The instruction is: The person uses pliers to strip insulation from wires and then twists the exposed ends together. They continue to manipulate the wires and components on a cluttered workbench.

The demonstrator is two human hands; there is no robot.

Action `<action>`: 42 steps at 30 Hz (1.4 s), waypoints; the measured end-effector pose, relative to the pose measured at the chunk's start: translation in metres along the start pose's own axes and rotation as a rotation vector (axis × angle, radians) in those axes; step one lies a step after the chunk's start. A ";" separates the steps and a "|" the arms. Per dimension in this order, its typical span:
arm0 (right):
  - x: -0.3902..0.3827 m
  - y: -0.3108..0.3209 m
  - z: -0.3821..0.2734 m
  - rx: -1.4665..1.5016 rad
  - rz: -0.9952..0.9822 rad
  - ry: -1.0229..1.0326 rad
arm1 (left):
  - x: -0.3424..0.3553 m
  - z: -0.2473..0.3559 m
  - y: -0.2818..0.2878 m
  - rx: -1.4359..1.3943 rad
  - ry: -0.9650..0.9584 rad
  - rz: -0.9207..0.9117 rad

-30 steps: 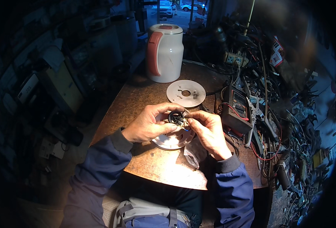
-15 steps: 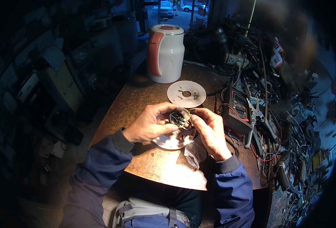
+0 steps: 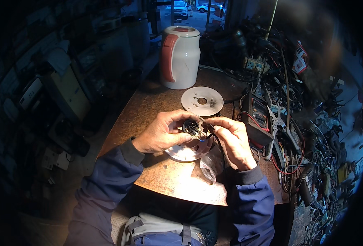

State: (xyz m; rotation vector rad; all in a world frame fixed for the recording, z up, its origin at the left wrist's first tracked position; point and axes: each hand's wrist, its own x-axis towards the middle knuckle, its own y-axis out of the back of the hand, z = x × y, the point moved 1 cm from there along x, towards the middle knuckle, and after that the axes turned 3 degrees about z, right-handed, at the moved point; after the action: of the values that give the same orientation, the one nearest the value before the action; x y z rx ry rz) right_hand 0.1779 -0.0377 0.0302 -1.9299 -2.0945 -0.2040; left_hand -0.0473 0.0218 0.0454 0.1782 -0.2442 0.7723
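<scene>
My left hand (image 3: pixel 159 132) is closed round a small round black electrical connector (image 3: pixel 190 126), gripping its rim between thumb and fingers. Metal terminals and thin wires, one of them blue (image 3: pixel 202 140), show on its near side. Just to the right, my right hand (image 3: pixel 234 141) pinches a black power cord (image 3: pixel 210 128) close to where its thin wires reach the connector. Below both hands lies a pale round base piece (image 3: pixel 183 154), partly covered by them. Beyond them, a flat grey-white disc (image 3: pixel 193 101) with a central hole rests on the wooden table (image 3: pixel 140 106).
A white electric kettle (image 3: pixel 186 61) with a pink handle stands at the table's far end. A clear plastic bag (image 3: pixel 208 169) lies by my right wrist. To the right are a multimeter (image 3: pixel 257 112), wire strippers (image 3: pixel 276 123) and a heap of cables and tools.
My right hand has shifted slightly right, away from the connector, and its grip has turned. More of the black cord and blue wire now shows. My left hand stays nearly still.
</scene>
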 end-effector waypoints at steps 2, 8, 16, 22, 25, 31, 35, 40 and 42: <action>-0.002 -0.001 -0.009 0.007 0.002 -0.025 | 0.000 0.000 0.002 -0.013 0.004 0.020; -0.003 -0.001 -0.008 0.048 0.014 -0.049 | 0.001 0.000 0.004 -0.106 0.036 0.013; -0.002 -0.001 -0.009 -0.002 0.064 -0.047 | -0.001 -0.005 0.005 -0.198 0.098 0.038; -0.002 -0.001 -0.010 -0.376 0.051 0.274 | -0.001 -0.008 0.010 -0.246 0.129 0.040; -0.001 -0.005 -0.017 -0.622 0.040 0.522 | -0.001 -0.009 0.011 -0.251 0.138 0.059; -0.008 -0.011 -0.018 -0.927 0.054 0.625 | 0.001 -0.013 0.012 -0.215 0.108 0.091; -0.006 -0.015 -0.010 -0.831 0.119 0.639 | -0.001 -0.010 0.011 -0.263 0.124 0.082; -0.008 -0.024 -0.007 -0.660 0.129 0.576 | -0.001 -0.011 0.009 -0.288 0.138 0.076; -0.009 -0.025 -0.005 -0.644 0.122 0.546 | -0.001 -0.011 0.008 -0.283 0.137 0.076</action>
State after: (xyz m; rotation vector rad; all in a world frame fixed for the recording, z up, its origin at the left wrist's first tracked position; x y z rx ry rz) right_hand 0.1542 -0.0500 0.0347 -1.9839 -1.6427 -1.3462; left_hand -0.0523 0.0295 0.0354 -0.1518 -0.2288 0.8128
